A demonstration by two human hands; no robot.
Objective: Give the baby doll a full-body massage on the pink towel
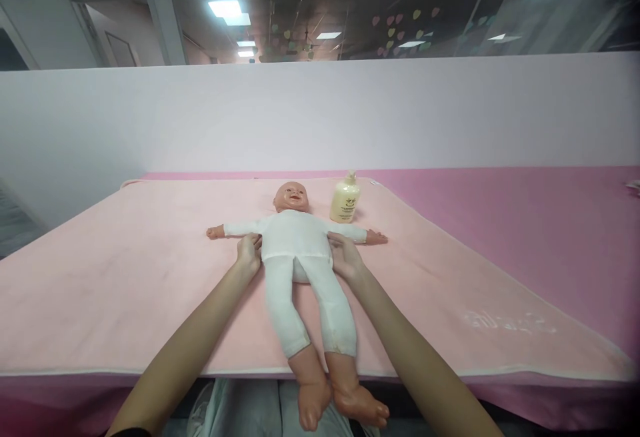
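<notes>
A baby doll [299, 240] with a white cloth body lies face up, its arms spread wide. Its bare feet reach past the front edge of the pink mat [150, 277]. My left hand [249, 251] grips the torso's side below the doll's outstretched arm on the left of the view. On the opposite side, my right hand [346, 257] holds the torso the same way. The fingers of both hands are partly hidden at the doll's sides. Just beyond the arm on the right stands a pale yellow pump bottle [345, 200], upright and apart from my hands.
The mat lies on a darker pink table surface [500, 210]. A low white partition [320, 113] runs along the back. My legs [250, 407] are under the front edge. A small object [633, 185] sits at the far right, too indistinct to name.
</notes>
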